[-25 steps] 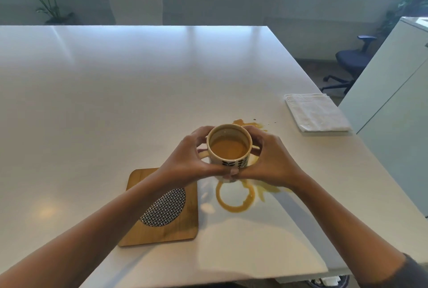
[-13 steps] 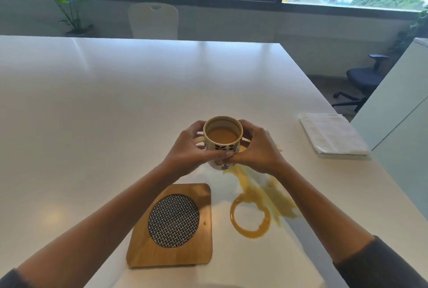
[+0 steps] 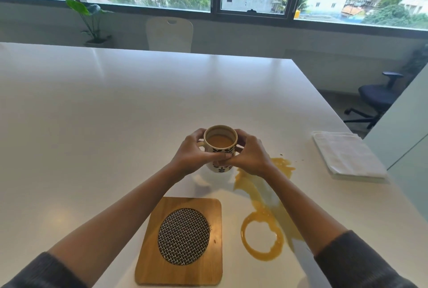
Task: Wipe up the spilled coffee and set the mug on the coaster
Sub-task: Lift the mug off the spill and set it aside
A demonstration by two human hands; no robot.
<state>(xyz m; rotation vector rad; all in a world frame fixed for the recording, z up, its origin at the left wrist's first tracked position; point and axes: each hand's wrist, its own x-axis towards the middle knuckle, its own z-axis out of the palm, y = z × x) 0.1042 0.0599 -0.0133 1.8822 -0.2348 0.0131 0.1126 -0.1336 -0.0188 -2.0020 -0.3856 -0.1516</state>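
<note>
The person holds the mug [image 3: 221,147] with both hands, on the far side of the coaster [image 3: 179,242] and a little to the right of it. The left hand [image 3: 193,155] wraps the left wall of the mug, its fingers curled round the near side. The right hand [image 3: 251,156] wraps the right wall in the same way, and the fingertips of both hands meet at the front of the mug. It is not possible to tell whether the mug is standing on the table [image 3: 115,114] or is just above it. The mug is upright and is filled with coffee nearly to the rim.

The coaster lies near the person, a wooden square with a woven dark circle in its middle, and nothing stands on it. To the right of it the spilled coffee [image 3: 262,239] makes a ring, and a wet trail runs from this ring toward the far right, under the right forearm. A folded cloth [image 3: 347,154] lies at the right edge of the table, well apart from the spill.

The step in hand seems to be bringing the mug to the coaster. Because the mug is so full, it should stay level and move slowly toward the person, then come straight down on the woven circle. The mug bottom may be wet, so it may drip on the way. The wiping is not yet done.
</note>
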